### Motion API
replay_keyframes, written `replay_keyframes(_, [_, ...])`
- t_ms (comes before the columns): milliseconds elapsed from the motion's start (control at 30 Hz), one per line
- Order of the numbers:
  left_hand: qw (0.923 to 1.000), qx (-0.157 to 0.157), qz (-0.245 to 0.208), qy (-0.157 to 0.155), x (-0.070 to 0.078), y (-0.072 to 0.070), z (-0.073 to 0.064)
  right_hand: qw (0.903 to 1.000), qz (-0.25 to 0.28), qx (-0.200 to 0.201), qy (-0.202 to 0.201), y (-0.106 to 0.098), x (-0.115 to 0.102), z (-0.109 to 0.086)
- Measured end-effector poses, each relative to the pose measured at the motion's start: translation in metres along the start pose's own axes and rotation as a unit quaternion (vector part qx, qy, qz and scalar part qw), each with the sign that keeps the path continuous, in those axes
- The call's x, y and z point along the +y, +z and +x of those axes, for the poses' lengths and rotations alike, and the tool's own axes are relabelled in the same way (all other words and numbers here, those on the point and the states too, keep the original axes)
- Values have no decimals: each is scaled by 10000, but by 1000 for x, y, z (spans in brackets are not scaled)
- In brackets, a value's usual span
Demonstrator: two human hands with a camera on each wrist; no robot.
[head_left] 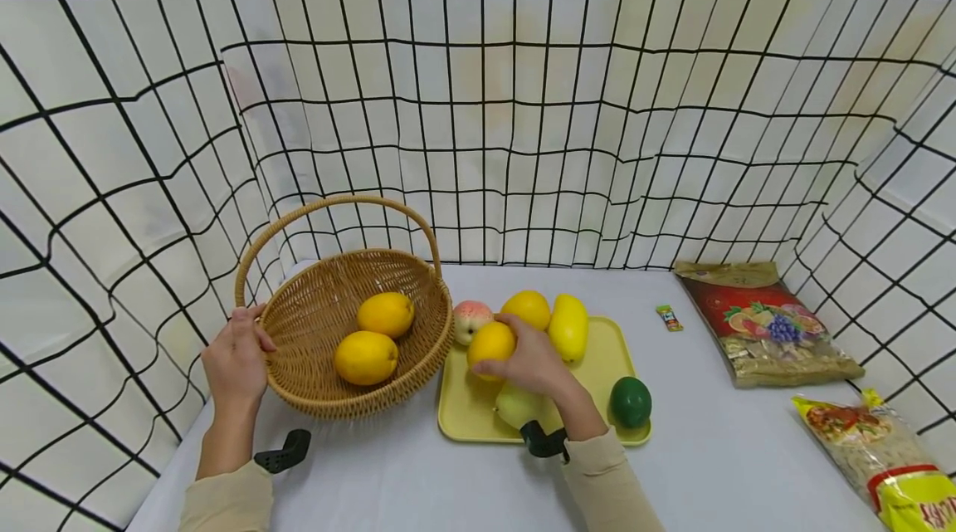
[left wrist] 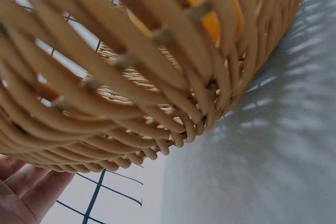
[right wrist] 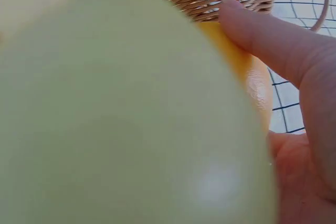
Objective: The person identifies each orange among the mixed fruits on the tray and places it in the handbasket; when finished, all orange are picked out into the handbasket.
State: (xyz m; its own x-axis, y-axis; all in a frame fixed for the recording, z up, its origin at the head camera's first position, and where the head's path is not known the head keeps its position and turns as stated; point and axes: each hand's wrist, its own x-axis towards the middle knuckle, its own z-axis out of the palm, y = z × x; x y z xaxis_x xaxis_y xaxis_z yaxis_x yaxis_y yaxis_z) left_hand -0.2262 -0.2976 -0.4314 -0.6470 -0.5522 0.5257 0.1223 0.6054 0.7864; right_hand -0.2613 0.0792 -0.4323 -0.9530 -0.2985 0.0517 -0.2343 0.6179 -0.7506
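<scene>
My left hand [head_left: 237,353] grips the left rim of a wicker basket [head_left: 299,333], by the foot of its tall handle. The basket leans toward me, and two yellow-orange lemons [head_left: 366,358] lie inside it. My right hand [head_left: 534,358] holds another lemon [head_left: 491,348] between thumb and fingers, over the left part of a yellow tray [head_left: 466,428]. Around that hand on the tray are a pink-white peach [head_left: 471,321], a round yellow fruit [head_left: 526,309] and a long yellow mango [head_left: 569,329]. A pale green fruit [right wrist: 126,108] under the hand fills most of the right wrist view.
A dark green avocado [head_left: 631,402] sits at the tray's right edge. Farther right lie a small candy packet [head_left: 669,318], a red and gold bag [head_left: 769,324] and a clear-and-yellow food bag [head_left: 881,457]. White walls with black grid lines [head_left: 515,109] enclose the table.
</scene>
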Motion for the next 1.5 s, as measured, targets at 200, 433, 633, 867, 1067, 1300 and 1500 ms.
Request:
replay_keyframes(200, [10000, 48, 47, 53, 0, 0, 0, 9986, 412, 329, 51, -6, -6, -1])
replay_keyframes(433, [9999, 49, 60, 91, 1, 1, 0, 9914, 1102, 702, -19, -13, -18, -5])
replay_keyframes(633, [9998, 97, 64, 155, 2, 2, 0, 9845, 1515, 878, -47, -15, -26, -6])
replay_keyframes(867, [9997, 73, 85, 196, 4, 2, 0, 9581, 2810, 530, -143, -20, -45, -14])
replay_keyframes(1067, [9998, -19, 189, 71, 2, 1, -4, 9470, 3158, 560, -198, -15, -56, -22])
replay_keyframes(1300, [9997, 25, 113, 222, 2, 1, -5, 9418, 3272, 738, -203, -5, -62, -21])
replay_keyframes(1500, [9996, 24, 59, 274, 6, 1, -3, 9436, 3157, 747, -656, 7, -71, -19])
